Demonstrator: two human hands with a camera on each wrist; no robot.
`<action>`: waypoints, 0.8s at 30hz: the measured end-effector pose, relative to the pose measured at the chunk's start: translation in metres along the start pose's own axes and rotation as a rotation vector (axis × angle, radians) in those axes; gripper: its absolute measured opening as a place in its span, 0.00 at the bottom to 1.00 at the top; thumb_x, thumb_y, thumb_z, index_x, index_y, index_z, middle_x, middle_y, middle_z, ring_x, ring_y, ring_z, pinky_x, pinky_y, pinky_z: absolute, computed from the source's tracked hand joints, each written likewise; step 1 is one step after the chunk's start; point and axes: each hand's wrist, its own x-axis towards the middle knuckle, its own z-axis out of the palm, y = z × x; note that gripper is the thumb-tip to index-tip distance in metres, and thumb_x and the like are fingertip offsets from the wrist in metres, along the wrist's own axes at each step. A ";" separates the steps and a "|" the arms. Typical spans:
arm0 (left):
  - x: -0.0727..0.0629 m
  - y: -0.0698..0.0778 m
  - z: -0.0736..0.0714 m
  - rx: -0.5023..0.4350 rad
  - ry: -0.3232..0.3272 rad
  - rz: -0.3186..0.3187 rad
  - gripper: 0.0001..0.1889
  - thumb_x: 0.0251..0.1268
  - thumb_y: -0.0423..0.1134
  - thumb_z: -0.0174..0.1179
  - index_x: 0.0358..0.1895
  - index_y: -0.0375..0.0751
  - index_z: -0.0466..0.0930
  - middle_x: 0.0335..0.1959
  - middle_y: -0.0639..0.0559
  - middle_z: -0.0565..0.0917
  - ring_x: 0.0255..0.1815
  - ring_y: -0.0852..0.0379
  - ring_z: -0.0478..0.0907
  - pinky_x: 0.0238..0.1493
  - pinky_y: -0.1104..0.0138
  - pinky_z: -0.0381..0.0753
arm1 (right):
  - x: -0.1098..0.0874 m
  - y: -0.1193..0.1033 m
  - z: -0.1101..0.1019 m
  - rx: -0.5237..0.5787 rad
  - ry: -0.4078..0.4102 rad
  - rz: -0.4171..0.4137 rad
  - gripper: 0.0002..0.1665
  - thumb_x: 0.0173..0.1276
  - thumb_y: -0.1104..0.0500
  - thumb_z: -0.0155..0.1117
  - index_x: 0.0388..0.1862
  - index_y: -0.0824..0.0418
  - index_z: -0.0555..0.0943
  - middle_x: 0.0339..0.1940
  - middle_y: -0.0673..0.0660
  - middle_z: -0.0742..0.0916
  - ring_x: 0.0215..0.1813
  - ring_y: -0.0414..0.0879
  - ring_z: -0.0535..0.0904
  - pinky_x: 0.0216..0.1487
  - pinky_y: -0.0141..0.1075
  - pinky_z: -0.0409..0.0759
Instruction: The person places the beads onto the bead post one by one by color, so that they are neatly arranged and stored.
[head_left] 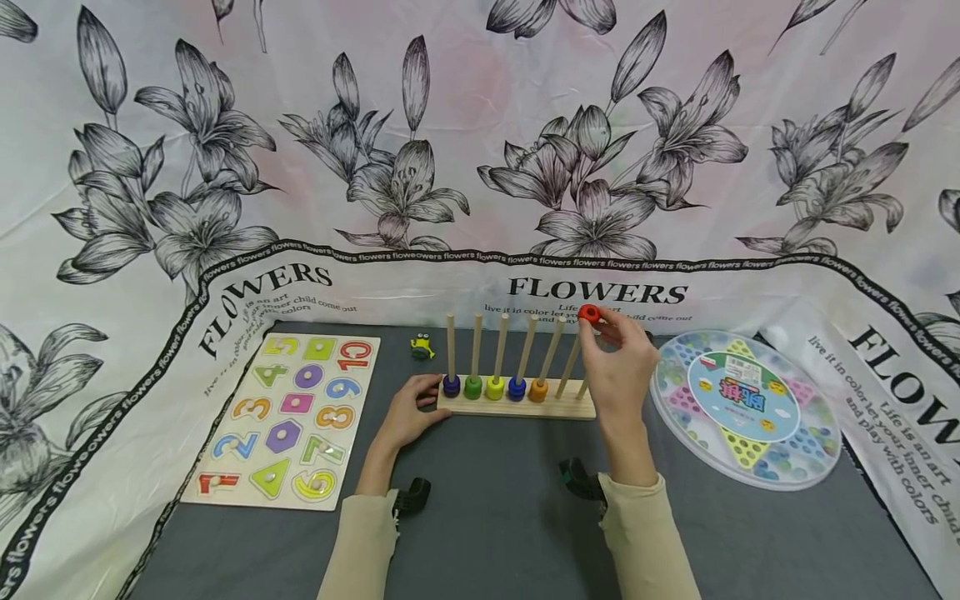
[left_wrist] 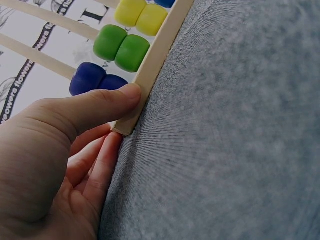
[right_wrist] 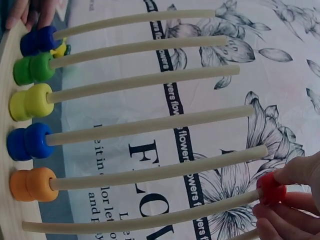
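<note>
A wooden peg stand [head_left: 517, 407] with a row of upright rods lies in the middle of the table. Pairs of dark blue [right_wrist: 37, 41], green [right_wrist: 34, 68], yellow [right_wrist: 31, 102], blue [right_wrist: 30, 141] and orange beads [right_wrist: 34, 184] sit at the bottoms of five rods, one colour each. My left hand [head_left: 408, 412] grips the stand's left end, thumb on top of the base and fingers at its end. My right hand [head_left: 621, 358] pinches a red bead [right_wrist: 272, 189] at the tip of the sixth rod [right_wrist: 150, 220], which carries no beads. The last rod is mostly hidden behind this hand.
Left lies a number-and-shape puzzle board [head_left: 281, 496]. A small yellow-green toy figure [head_left: 422, 347] stands behind the peg stand. On the right is a round, clear-edged game box [head_left: 742, 400]. Flower-printed cloth [head_left: 405, 183] rises behind the grey tabletop [head_left: 495, 517].
</note>
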 end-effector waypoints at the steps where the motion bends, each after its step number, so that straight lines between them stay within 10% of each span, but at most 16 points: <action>1: 0.000 0.000 0.000 -0.001 -0.001 -0.001 0.33 0.53 0.26 0.73 0.65 0.31 0.74 0.61 0.38 0.74 0.56 0.43 0.77 0.58 0.60 0.82 | 0.000 0.000 0.000 -0.011 -0.006 -0.005 0.13 0.62 0.67 0.71 0.45 0.71 0.86 0.39 0.65 0.87 0.37 0.58 0.86 0.38 0.40 0.87; 24: 0.000 0.002 0.001 0.009 0.002 -0.011 0.33 0.52 0.26 0.73 0.65 0.30 0.74 0.62 0.38 0.73 0.57 0.43 0.77 0.59 0.60 0.81 | -0.041 0.031 0.012 -0.090 -0.057 0.076 0.12 0.59 0.69 0.71 0.41 0.74 0.86 0.35 0.68 0.88 0.34 0.61 0.86 0.37 0.51 0.87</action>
